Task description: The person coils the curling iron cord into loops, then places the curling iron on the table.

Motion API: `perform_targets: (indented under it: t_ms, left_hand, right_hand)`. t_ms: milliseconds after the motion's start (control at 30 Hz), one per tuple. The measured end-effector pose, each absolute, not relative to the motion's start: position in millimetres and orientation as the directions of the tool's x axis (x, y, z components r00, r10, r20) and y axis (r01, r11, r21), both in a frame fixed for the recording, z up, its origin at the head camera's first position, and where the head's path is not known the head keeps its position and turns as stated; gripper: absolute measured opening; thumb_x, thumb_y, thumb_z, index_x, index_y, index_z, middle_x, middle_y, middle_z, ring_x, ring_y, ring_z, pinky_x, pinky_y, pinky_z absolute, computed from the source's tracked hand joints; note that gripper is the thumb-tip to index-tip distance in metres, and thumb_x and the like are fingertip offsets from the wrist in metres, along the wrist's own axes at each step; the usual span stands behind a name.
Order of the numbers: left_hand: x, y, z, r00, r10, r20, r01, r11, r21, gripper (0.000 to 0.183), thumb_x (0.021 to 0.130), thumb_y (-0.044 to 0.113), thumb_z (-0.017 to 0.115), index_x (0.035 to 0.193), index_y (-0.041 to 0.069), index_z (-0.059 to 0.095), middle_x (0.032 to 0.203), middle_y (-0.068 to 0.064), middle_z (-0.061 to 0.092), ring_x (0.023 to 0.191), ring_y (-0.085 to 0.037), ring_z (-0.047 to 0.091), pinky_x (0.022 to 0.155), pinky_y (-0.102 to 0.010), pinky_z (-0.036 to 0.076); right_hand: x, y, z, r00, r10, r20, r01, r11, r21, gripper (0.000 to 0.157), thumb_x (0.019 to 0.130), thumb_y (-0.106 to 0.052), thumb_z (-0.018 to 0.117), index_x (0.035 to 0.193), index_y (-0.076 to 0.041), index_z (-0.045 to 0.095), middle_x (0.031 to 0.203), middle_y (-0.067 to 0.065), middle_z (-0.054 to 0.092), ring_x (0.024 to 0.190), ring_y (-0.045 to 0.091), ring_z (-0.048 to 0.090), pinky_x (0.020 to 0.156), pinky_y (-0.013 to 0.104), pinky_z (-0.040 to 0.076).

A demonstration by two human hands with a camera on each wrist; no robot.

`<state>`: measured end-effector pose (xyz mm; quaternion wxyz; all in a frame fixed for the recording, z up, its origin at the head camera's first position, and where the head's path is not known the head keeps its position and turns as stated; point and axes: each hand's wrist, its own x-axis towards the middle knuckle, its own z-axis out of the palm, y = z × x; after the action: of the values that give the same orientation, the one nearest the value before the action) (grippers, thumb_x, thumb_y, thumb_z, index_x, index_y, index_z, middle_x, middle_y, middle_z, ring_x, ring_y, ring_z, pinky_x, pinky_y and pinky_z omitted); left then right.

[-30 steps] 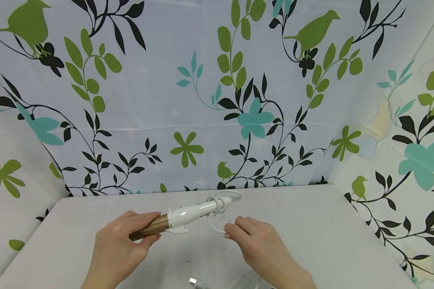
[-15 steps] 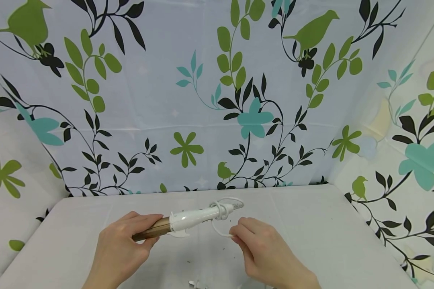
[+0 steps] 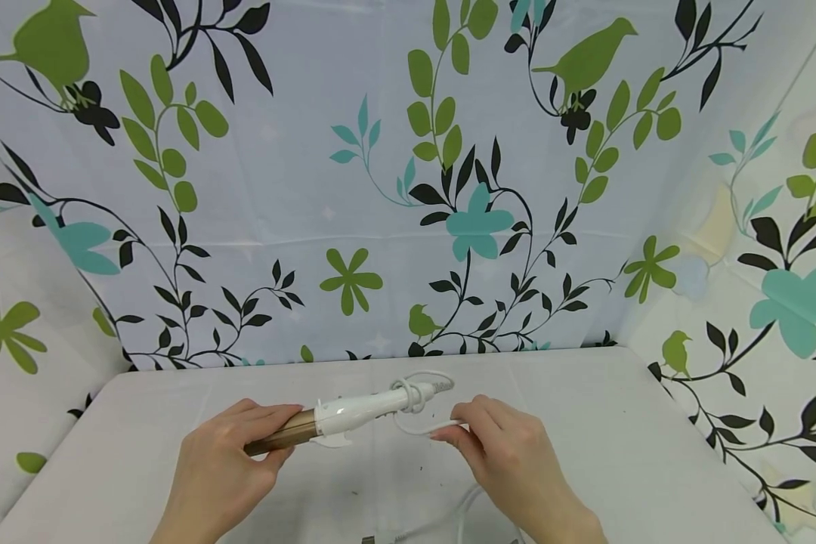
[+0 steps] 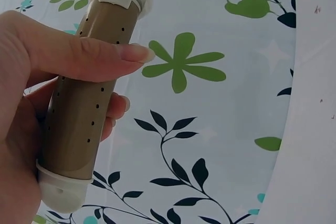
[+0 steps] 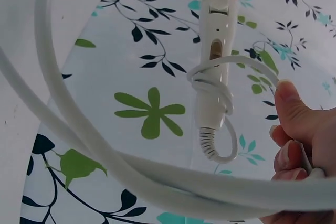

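Note:
A curling iron (image 3: pixel 353 412) with a white handle and a brown-gold barrel is held above the table, tilted up to the right. My left hand (image 3: pixel 227 461) grips it by the barrel, thumb on one side and fingers on the other. In the left wrist view, rows of small holes run along the barrel (image 4: pixel 79 129), which ends in a white cap (image 4: pixel 63 195). The white cord (image 5: pixel 215 90) winds around the handle's far end. My right hand (image 3: pixel 513 453) pinches a stretch of that cord, pulled a little away from the handle.
A white table (image 3: pixel 619 438) lies under both hands. Loose cord (image 3: pixel 468 499) hangs below my right hand, and loops of it cross the right wrist view. The plug (image 3: pixel 369 539) shows at the bottom edge. Cloth (image 3: pixel 279 189) printed with leaves and birds stands behind and at the sides.
My right hand has moved slightly up and to the right with the cord. The plug has slipped lower, and more loose cord shows below that hand. The left hand stays nearly still.

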<state>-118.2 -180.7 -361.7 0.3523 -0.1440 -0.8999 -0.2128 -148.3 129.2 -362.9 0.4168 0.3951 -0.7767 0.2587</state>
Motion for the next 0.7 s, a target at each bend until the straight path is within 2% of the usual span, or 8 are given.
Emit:
perform_targets:
  t_ms: [200,400,533,700]
  left_hand:
    - [-118.2,-179.6,-361.7,-0.710,0.110,0.696,0.413,0.865,0.285,0.056,0.047,-0.004,0.090,0.095,0.025,0.081,0.082,0.019,0.071,0.066,0.005,0.059,0.059,-0.013,0.044]
    - [-118.1,-179.0,-362.3,-0.719,0.111,0.686,0.409,0.866,0.288,0.057,0.047,-0.004,0.089,0.094,0.026,0.081,0.083,0.020,0.071,0.067,0.005,0.059,0.059,-0.014,0.044]
    - [-118.5,-178.3,-362.2,-0.725,0.114,0.679,0.408,0.866,0.290,0.058,0.047,-0.005,0.089,0.095,0.026,0.081,0.083,0.020,0.071,0.068,0.004,0.059,0.058,-0.018,0.046]
    - [-118.8,-177.4,-362.0,-0.732,0.117,0.671,0.398,0.873,0.281,0.056,0.048,-0.005,0.088,0.094,0.026,0.081,0.082,0.020,0.070,0.067,0.005,0.057,0.056,-0.023,0.047]
  right_hand:
    - [-147.4,130.5,-363.3,-0.379,-0.429,0.820,-0.836,0.538,-0.106,0.026,0.101,-0.033,0.058,0.090,-0.009,0.063,0.074,-0.007,0.050,0.062,0.003,0.044,0.058,0.006,0.038]
    - [-147.4,132.3,-362.5,-0.367,-0.497,0.786,-0.858,0.508,-0.080,0.023,0.106,-0.025,0.050,0.093,-0.010,0.061,0.077,-0.008,0.050,0.068,0.004,0.046,0.063,0.010,0.040]
    - [-147.8,134.4,-360.1,-0.351,-0.486,0.800,-0.857,0.510,-0.067,0.024,0.106,-0.025,0.050,0.092,-0.009,0.061,0.075,-0.008,0.054,0.064,0.003,0.048,0.060,0.010,0.042]
    - [-146.8,135.8,-358.7,-0.379,-0.427,0.821,-0.836,0.539,-0.106,0.028,0.100,-0.036,0.058,0.090,-0.011,0.062,0.066,-0.010,0.056,0.052,-0.002,0.040,0.052,0.005,0.035]
